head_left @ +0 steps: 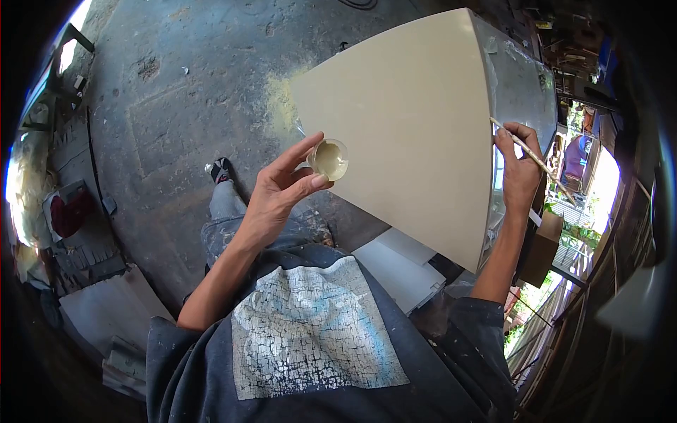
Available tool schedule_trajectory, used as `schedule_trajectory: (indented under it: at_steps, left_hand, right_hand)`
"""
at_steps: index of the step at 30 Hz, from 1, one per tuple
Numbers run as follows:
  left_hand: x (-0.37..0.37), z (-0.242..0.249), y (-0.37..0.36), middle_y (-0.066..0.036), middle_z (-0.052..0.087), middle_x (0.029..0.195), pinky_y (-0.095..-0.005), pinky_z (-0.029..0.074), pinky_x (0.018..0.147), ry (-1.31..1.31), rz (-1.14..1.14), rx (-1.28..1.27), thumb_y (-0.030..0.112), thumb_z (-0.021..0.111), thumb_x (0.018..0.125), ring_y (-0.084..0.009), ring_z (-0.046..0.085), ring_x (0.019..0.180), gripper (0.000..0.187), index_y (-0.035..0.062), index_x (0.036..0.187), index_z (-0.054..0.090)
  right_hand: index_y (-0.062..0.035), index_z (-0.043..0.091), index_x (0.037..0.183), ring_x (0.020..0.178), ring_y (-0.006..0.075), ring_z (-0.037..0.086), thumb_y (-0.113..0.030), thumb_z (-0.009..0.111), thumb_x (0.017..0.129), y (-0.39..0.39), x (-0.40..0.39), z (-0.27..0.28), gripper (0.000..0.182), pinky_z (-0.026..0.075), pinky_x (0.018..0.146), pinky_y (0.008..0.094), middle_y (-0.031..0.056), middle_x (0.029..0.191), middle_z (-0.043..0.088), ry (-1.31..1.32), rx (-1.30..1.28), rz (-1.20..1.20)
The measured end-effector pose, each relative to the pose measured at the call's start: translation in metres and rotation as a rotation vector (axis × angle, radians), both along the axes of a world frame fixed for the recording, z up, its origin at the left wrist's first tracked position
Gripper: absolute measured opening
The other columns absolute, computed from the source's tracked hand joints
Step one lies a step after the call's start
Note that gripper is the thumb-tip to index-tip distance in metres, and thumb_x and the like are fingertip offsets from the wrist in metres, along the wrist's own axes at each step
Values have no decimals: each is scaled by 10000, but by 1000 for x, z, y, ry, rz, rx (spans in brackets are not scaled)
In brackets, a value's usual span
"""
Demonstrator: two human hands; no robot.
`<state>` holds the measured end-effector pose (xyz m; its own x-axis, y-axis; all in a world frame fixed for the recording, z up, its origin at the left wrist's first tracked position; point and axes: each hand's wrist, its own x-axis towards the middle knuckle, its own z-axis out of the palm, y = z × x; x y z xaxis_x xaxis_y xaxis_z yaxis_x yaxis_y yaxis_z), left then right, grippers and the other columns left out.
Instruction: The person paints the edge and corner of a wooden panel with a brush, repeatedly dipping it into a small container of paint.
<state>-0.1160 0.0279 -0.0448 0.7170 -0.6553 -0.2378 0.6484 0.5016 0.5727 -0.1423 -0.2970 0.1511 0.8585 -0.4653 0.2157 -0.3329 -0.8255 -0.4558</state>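
My left hand (273, 196) is closed on a small clear cup (330, 161) with cream-coloured paint in it, thumb and fingers at its sides. The cup is held over the lower left edge of a large cream panel (409, 127), tilted so that its inside shows. In my right hand (520, 166) is a thin paintbrush (549, 172), pinched near its tip, with the handle pointing back to the lower right. The brush tip is right at the panel's right edge, and the fingers overlap a plastic-wrapped side (522, 84) there.
Grey-white boards (398, 271) lie below the panel. The concrete floor (190, 84) carries a yellowish overspray patch (282, 102) by the panel's left corner. At the lower left lean more flat sheets (116, 307). A brown cardboard box (543, 247) stands beyond my right forearm.
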Motion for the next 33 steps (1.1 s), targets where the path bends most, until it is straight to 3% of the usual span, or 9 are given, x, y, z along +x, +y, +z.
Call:
schedule_trajectory:
  at_steps: [15,20,24,27,33]
  left_hand:
    - [-1,-1,0,-152,513,1459,-443,560,1009,3,-1,6,235,776,869,-248,591,1250,692,99,1476,473]
    - [0,1,0,-128,590,1358,-420,540,1026,3,17,21,250,781,872,-208,639,1134,699,77,1474,472]
    - [-1,1,0,-129,594,1352,-420,543,1022,2,18,17,247,782,871,-211,641,1132,698,76,1473,473]
    - [0,-1,0,-168,510,1460,-451,566,1001,-8,-7,24,241,776,867,-259,593,1251,690,100,1472,476]
    - [-1,-2,1,-175,507,1460,-451,569,997,-7,-3,24,244,778,865,-262,601,1242,693,97,1472,477]
  right_hand:
    - [12,658,1007,860,119,607,-121,692,927,-2,-1,-1,159,499,790,273,39,916,652,-4,-5,7]
    - [39,622,1062,875,149,670,-107,680,943,-9,-4,-1,197,561,823,274,84,972,641,29,-41,30]
    - [12,651,997,869,122,609,-129,686,928,-2,-2,-2,161,498,800,279,42,919,648,-17,-19,12]
    - [12,649,995,872,124,610,-132,685,929,-2,-2,-2,162,498,800,280,43,918,646,-2,-41,10]
    - [10,647,992,870,124,609,-134,686,929,-2,-5,-3,162,498,802,281,42,918,645,-25,-4,2]
